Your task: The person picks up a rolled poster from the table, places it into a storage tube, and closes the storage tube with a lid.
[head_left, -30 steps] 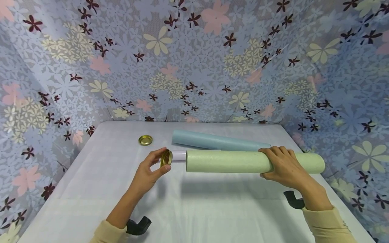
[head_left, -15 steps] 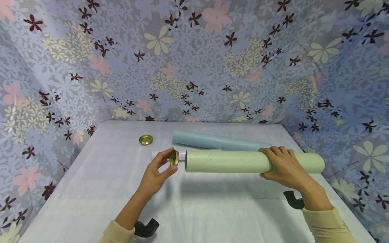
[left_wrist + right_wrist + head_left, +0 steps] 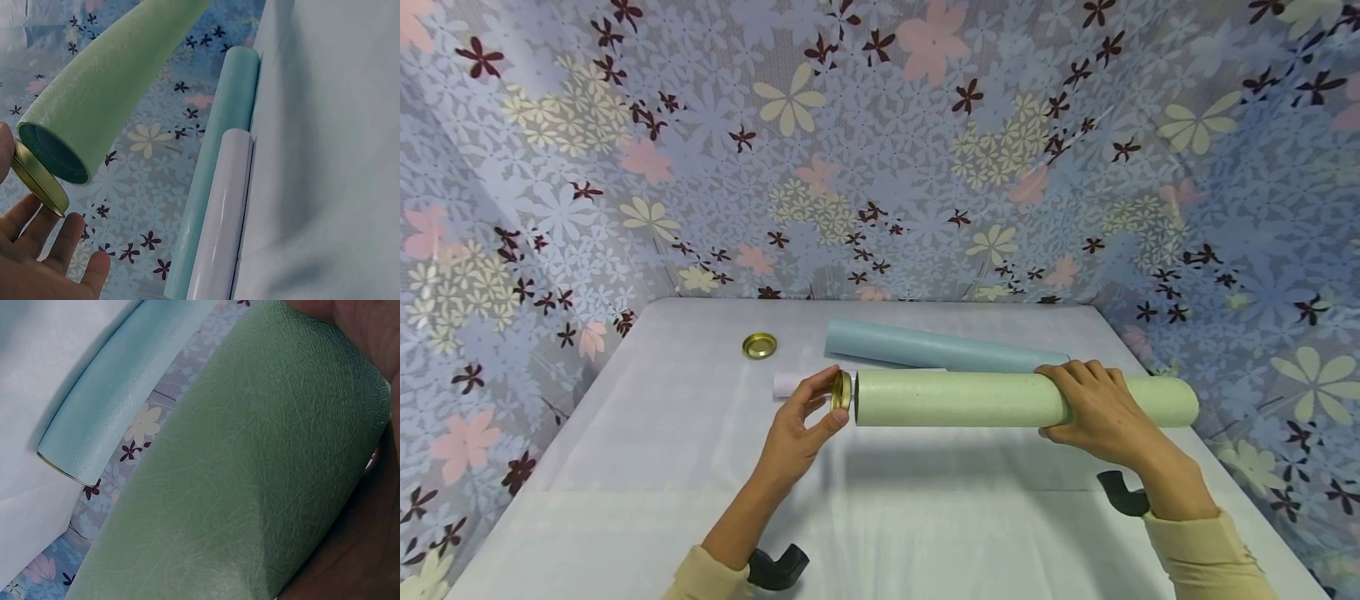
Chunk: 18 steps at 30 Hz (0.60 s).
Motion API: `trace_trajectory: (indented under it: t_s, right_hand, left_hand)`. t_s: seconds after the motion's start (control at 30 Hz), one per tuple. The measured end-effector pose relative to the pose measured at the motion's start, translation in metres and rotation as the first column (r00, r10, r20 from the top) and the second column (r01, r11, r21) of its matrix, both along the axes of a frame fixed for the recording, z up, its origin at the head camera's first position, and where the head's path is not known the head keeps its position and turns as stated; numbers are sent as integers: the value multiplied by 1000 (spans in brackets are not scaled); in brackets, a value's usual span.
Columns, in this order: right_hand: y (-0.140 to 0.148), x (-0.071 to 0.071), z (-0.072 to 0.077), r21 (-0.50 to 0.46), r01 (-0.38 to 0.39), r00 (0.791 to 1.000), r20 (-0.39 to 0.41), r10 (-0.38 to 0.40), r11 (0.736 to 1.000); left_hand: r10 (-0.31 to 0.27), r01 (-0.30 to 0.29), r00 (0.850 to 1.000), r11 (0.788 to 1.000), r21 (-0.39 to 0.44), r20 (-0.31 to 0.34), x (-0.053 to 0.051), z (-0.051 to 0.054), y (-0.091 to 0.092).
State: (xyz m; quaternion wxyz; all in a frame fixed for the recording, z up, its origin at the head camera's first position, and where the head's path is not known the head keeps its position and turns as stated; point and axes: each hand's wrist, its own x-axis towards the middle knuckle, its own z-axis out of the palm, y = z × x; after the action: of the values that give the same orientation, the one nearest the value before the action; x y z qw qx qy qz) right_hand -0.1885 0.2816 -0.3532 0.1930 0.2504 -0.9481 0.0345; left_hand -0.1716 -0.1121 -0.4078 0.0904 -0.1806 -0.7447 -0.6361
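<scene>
My right hand (image 3: 1093,408) grips a light green tube (image 3: 958,398) from above, near its right part, and holds it level over the table. The tube's left end is open, and its dark hollow inside shows in the left wrist view. Between thumb and fingers my left hand (image 3: 801,425) pinches a gold metal lid (image 3: 841,392) by its rim. This lid stands on edge, facing the tube's open end with a narrow gap between them in the head view. A second gold lid (image 3: 759,346) lies flat on the table at the back left.
A light blue tube (image 3: 940,345) lies across the back of the white-covered table (image 3: 625,450). In front of it lies a white roll (image 3: 220,212), partly hidden by the green tube and my left hand. Floral cloth (image 3: 880,167) hangs behind and at both sides.
My left hand has moved right with the gold lid, bringing it close to the green tube's open end. The right hand and the tube stay almost where they were.
</scene>
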Motion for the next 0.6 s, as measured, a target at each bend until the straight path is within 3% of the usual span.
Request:
trace_trajectory:
  t_s: [0.6]
  right_hand:
    - [-3, -1, 0, -3, 8, 1000, 20, -8, 1000]
  left_hand:
    - [15, -16, 1000, 996, 89, 10, 0, -5, 11]
